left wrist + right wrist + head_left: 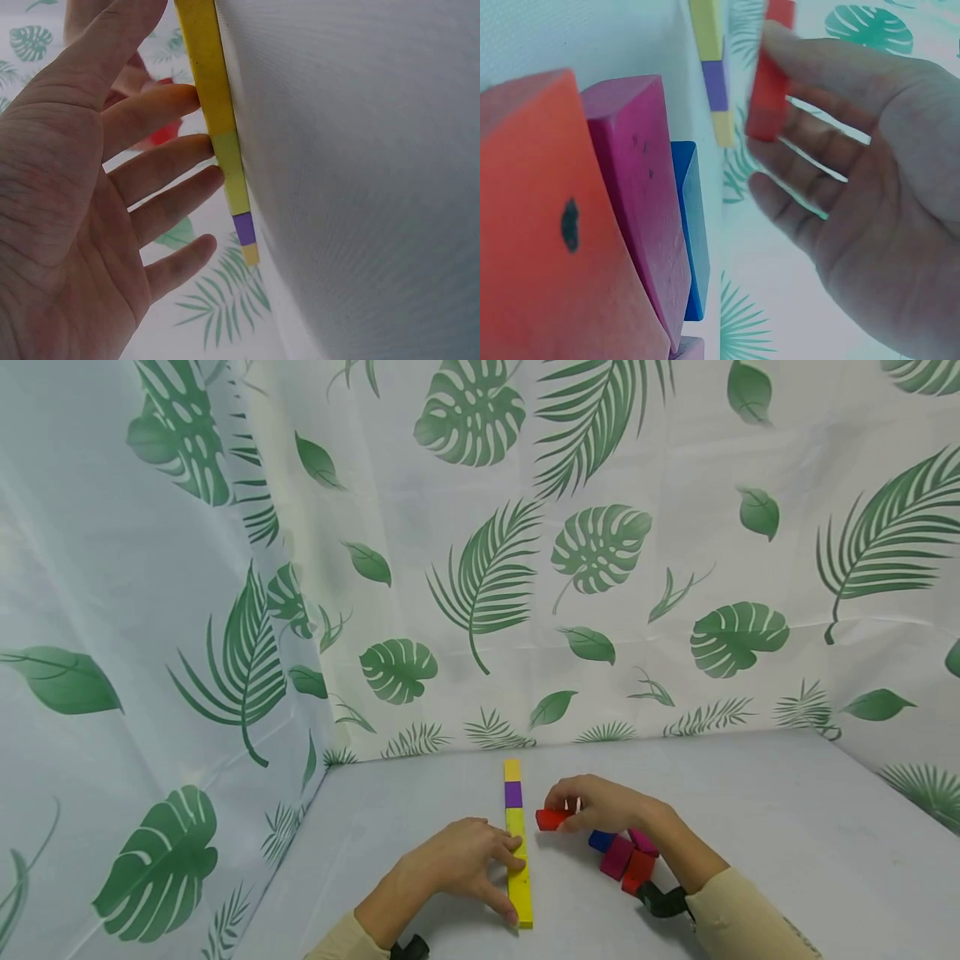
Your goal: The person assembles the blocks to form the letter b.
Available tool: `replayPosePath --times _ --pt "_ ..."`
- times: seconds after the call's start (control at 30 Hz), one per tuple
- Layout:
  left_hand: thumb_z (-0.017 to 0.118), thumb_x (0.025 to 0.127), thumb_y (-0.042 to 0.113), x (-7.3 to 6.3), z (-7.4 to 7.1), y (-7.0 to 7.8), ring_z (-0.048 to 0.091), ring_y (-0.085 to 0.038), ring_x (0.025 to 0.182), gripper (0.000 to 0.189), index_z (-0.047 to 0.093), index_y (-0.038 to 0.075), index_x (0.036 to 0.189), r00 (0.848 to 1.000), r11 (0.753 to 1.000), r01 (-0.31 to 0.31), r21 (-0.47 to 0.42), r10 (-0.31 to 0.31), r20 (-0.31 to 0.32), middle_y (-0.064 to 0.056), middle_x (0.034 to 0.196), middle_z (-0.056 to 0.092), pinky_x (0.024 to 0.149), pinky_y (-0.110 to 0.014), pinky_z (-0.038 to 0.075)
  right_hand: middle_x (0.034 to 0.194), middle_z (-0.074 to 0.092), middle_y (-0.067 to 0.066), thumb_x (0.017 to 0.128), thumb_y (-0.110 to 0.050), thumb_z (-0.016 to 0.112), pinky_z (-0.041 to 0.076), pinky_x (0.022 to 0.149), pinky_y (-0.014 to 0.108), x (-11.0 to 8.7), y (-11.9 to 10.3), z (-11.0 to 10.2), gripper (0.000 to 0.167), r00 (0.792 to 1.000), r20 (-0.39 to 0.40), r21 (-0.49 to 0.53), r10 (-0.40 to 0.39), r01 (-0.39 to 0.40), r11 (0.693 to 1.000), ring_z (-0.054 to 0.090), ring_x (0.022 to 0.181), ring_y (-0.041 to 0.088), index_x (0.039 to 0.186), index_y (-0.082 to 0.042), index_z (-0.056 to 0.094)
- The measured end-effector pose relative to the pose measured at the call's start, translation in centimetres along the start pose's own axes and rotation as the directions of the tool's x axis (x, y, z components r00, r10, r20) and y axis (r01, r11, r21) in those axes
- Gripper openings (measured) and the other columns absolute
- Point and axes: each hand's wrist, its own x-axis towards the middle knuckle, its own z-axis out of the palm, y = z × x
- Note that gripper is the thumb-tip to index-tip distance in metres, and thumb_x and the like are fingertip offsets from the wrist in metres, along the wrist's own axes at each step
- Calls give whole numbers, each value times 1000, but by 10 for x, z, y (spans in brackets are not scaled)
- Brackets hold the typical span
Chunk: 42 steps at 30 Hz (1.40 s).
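A straight row of blocks runs away across the table: a long yellow block (519,900) nearest, then a paler yellow block (233,176), a purple block (513,794) and a small orange-yellow block (512,770) at the far end. Along the left side of the row lies my left hand (468,860), its fingers spread and fingertips right at the yellow blocks, thumb by the near end. My right hand (603,803) pinches a red block (771,82) between thumb and fingers, just right of the row and raised off the table in the right wrist view.
To the right, below my right forearm, several blocks sit close together: a blue block (602,840), a magenta block (617,857) and an orange-red block (639,870) among them. A white curtain (510,693) with green leaves stands behind the table (787,827).
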Motion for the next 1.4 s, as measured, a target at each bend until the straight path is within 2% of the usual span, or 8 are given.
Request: replayPosePath --times 0.17,0.27,0.6,0.83,1.03,1.2,1.4 --pt "79 72 76 0 0 0 57 -2 136 73 72 36 132 1000 1000 -5 9 5 -3 11 146 62 121 -42 42 112 64 -5 99 -29 72 56 81 24 2 2 0 46 995 -95 21 -24 26 999 58 102 17 144 -24 61" --pt "78 72 77 0 0 -1 57 -2 136 73 72 36 132 1000 1000 -5 13 5 -4 11 146 62 121 -42 42 111 62 -3 102 -31 68 56 78 24 2 2 -1 52 990 -140 23 -33 37 999 58 100 17 152 -26 54" --pt "78 71 77 0 1 -1 56 -3 137 74 72 36 132 1000 1000 -12 21 13 -11 12 146 62 120 -42 42 111 61 -1 104 -28 66 56 76 25 4 0 0 47 970 -234 53 -61 75 996 57 98 19 149 -24 57" --pt "79 71 76 -1 0 0 56 -3 137 73 72 35 132 1000 1000 -15 18 16 -14 11 146 63 121 -41 42 109 61 0 103 -25 67 55 76 23 7 3 4 47 945 -315 29 -91 106 994 57 96 18 149 -21 58" --pt "79 72 76 0 0 -1 56 -3 137 73 72 35 131 999 999 -27 24 27 -19 11 145 63 120 -41 43 112 63 1 102 -24 68 56 79 22 8 3 6 49 929 -355 24 -105 122 992 57 100 18 149 -18 58" --pt "78 72 77 -1 1 -1 57 -3 136 74 72 35 131 999 999 -29 22 29 -24 11 145 63 120 -41 43 113 64 3 101 -20 70 57 80 21 11 1 12 48 926 -370 55 -80 108 993 59 103 20 148 -16 59" --pt "78 71 78 0 2 -2 58 -3 135 73 72 36 131 999 1000 -26 17 26 -27 11 144 64 120 -42 43 116 66 4 101 -20 70 56 82 20 19 -5 21 45 927 -376 85 2 33 996 59 103 19 145 -16 61"
